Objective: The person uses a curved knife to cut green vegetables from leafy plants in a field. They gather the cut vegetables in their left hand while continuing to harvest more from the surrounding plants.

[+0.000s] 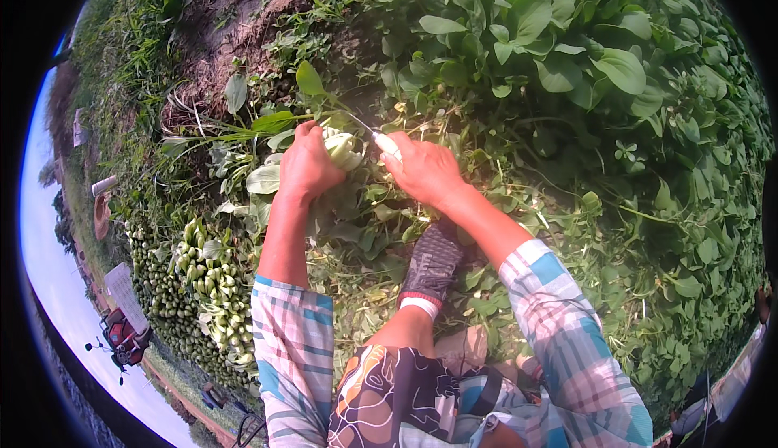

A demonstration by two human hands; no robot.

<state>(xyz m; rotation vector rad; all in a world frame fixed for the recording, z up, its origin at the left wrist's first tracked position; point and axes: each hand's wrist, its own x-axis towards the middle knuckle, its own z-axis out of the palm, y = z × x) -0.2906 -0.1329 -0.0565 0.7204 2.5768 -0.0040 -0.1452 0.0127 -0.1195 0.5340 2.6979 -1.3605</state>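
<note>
My left hand (309,162) is closed around a leafy green vegetable (341,147), its pale stem base turned towards the right hand and its leaves spreading to the left. Beside it, my right hand (422,168) grips a knife (386,144) by its pale handle; the thin blade points up and left, close to the vegetable's base. Whether the blade touches the stems cannot be told. Cut greens with pale bases (220,290) lie in a long pile left of my left forearm.
Leafy plants (529,22) grow densely at the upper right and right. My shoe (431,262) stands on leaf-strewn ground below my hands. Bare soil (243,28) shows at the upper left. A straw hat (102,214) and a red motor vehicle (124,335) are at the far left.
</note>
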